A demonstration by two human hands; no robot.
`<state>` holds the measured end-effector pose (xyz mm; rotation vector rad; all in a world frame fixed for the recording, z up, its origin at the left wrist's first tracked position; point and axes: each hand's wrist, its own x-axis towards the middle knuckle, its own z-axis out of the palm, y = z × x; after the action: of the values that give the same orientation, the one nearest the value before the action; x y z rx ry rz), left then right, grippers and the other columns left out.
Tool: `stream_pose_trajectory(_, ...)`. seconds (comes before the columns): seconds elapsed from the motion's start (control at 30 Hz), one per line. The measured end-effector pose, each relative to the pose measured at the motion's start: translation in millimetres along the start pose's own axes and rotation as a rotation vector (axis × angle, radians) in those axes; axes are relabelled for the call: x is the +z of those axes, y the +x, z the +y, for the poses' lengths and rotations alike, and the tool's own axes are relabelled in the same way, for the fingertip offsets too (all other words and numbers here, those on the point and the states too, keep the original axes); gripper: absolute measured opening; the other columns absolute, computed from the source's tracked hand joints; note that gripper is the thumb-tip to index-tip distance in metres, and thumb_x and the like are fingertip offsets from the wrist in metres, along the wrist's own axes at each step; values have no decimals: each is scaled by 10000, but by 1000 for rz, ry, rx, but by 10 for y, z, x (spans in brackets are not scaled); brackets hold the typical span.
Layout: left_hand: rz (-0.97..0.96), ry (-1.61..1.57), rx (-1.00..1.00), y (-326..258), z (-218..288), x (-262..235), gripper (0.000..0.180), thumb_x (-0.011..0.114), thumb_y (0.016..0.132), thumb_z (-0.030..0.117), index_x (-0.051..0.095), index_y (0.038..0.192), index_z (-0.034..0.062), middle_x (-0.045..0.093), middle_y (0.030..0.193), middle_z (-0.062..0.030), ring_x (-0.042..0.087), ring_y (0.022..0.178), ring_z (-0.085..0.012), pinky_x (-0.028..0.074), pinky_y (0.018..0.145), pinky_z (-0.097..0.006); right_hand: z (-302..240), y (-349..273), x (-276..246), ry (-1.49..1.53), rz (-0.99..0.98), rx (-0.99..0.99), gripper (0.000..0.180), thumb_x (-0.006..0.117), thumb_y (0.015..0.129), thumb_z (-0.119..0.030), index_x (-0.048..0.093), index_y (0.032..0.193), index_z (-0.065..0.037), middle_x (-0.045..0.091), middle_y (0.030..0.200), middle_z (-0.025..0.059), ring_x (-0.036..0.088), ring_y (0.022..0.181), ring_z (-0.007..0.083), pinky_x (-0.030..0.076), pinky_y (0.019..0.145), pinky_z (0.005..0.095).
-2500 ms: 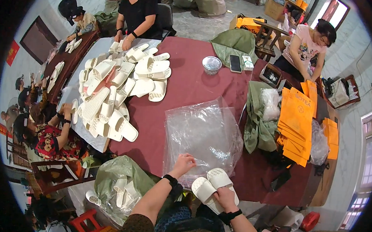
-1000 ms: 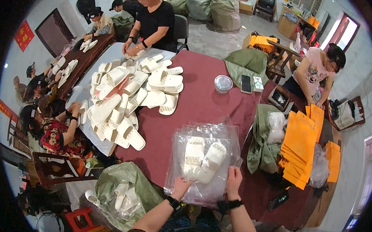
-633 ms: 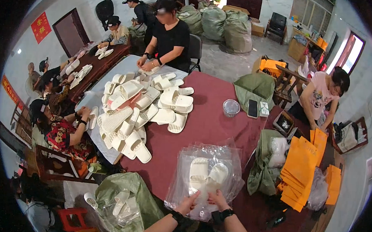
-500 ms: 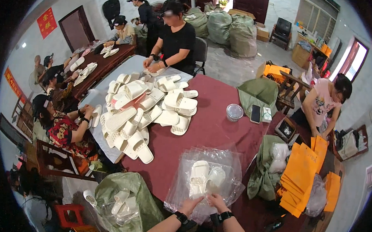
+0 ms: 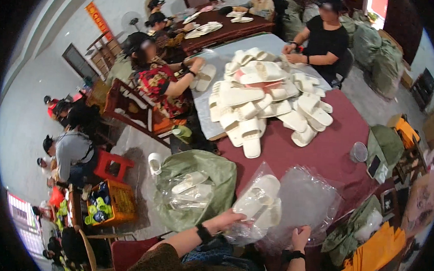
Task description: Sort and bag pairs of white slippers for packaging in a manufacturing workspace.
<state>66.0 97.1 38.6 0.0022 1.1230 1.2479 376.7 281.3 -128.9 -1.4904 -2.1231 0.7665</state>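
Note:
My left hand (image 5: 227, 220) is closed on the lower end of a clear plastic bag holding a pair of cream slippers (image 5: 257, 197). The bagged pair is tilted up at the near table edge, between a green sack and a stack of clear plastic bags (image 5: 307, 196). By the near edge of that stack, my right hand (image 5: 299, 238) has its fingers curled in. Whatever they hold, if anything, is hidden. Farther back lies a big heap of loose cream slippers (image 5: 250, 99), with something pink among them.
The open green sack (image 5: 221, 170) at the left of the dark red table (image 5: 338, 124) contains bagged slippers. A round clear tub (image 5: 358, 152) and a phone (image 5: 373, 166) lie right. Orange bags (image 5: 374, 256) are at lower right. Co-workers sit across and left, near a red stool (image 5: 113, 165).
The bagged slippers have left the bag stack and moved left in my left hand toward the green sack. My right hand has come away from them. The view has swung left.

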Motion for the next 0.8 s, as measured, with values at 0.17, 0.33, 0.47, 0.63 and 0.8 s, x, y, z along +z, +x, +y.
stream_pose_trajectory(0.17,323,54,312,-1309,437,-984,411,600,850,40,491,1233,-63,662,1060,-173,652,971,-245,543,812,-376,-197,-5,-33,-77,-221,146,321,675,713,-124,428,881,-7,475,1004,220,426,1118,425,321,984,505)
stream_pose_trajectory(0.33,588,-120,223,-1716,320,-2211,389,638,842,194,581,1124,-68,668,973,-149,654,872,-227,539,729,-348,-271,-57,-21,-135,-200,92,334,678,717,-148,427,882,-3,480,1046,254,407,1143,458,307,1010,541)
stream_pose_trajectory(0.47,828,457,-113,-1519,-323,-3399,521,691,786,385,607,1101,-21,666,918,-124,621,755,-211,489,722,-369,-203,-5,290,-173,-234,-58,357,695,713,-196,441,871,-2,490,1035,241,446,1076,439,351,973,517)
stream_pose_trajectory(0.63,1586,1092,70,-575,-178,-2575,667,725,721,283,463,1284,40,438,1324,-236,369,1254,-376,314,1028,-506,-170,111,-18,-208,-291,153,387,724,690,-235,482,869,8,503,1012,221,484,1012,410,395,893,484)
stream_pose_trajectory(0.8,1164,1368,612,-365,-60,-1779,518,697,729,167,522,1213,105,424,1309,-260,348,1243,-435,311,1044,-505,-359,139,-60,-229,-318,153,527,759,655,-315,552,988,37,547,1008,226,548,935,393,460,799,460)
